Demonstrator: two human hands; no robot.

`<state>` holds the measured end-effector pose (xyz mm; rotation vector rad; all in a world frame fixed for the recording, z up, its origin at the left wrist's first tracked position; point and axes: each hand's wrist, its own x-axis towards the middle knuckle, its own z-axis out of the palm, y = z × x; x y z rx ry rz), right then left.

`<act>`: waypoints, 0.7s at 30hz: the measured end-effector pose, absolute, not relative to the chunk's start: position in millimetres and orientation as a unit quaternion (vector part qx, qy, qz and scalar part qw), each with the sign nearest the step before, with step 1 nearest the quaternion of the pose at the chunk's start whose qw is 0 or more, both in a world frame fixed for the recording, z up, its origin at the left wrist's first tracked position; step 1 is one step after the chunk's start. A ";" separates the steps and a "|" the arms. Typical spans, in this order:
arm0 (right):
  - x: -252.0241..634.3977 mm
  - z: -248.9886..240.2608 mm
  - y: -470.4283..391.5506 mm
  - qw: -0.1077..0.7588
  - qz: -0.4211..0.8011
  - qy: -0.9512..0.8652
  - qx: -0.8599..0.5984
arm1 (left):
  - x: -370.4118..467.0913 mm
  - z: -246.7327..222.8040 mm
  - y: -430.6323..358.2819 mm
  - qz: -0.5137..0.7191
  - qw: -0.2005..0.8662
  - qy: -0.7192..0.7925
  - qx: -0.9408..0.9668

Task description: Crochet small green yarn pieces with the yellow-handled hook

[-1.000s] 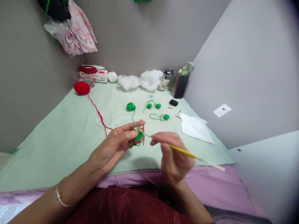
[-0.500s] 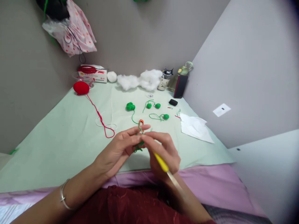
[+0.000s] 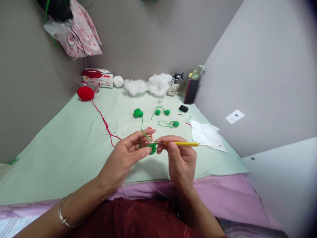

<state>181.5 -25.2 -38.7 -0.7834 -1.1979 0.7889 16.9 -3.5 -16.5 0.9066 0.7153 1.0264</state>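
Green yarn made up the small crocheted piece (image 3: 152,148), pinched between the thumb and fingertips of the left hand (image 3: 126,155) above the near part of the pale green table cover (image 3: 61,145). That hand was partly closed, its forefinger stretched out with the yarn strand (image 3: 142,127) running up over it toward a green yarn ball (image 3: 138,113) further back. The right hand (image 3: 179,158) was closed around the yellow crochet hook (image 3: 182,143), which lay nearly level with its metal tip at the piece. The piece looked soft, light and easily squashed, so it likely handles best pinched at its edge, close beside the working stitch; the hook seemed stiff and thin, best gripped on its yellow sleeve. Something orange (image 3: 149,129) showed behind the left forefinger, too hidden to identify. Whether the hook's tip was actually through a loop could not be made out, and both forearms were cut off by the lower frame edge.
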 end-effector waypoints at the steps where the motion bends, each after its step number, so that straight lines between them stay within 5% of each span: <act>1: 182.2 -38.9 -24.8 0.685 0.373 -0.524 -0.342 | 16.4 -16.2 -3.2 0.465 0.712 0.325 0.413; 10: 185.7 -31.6 -26.6 0.687 0.393 -0.523 -0.317 | 12.5 -16.5 -3.7 0.466 0.690 0.328 0.446; 21: 189.2 -34.2 -37.7 0.605 0.097 -0.716 -0.333 | 13.7 -19.4 -3.2 0.488 0.644 0.352 0.473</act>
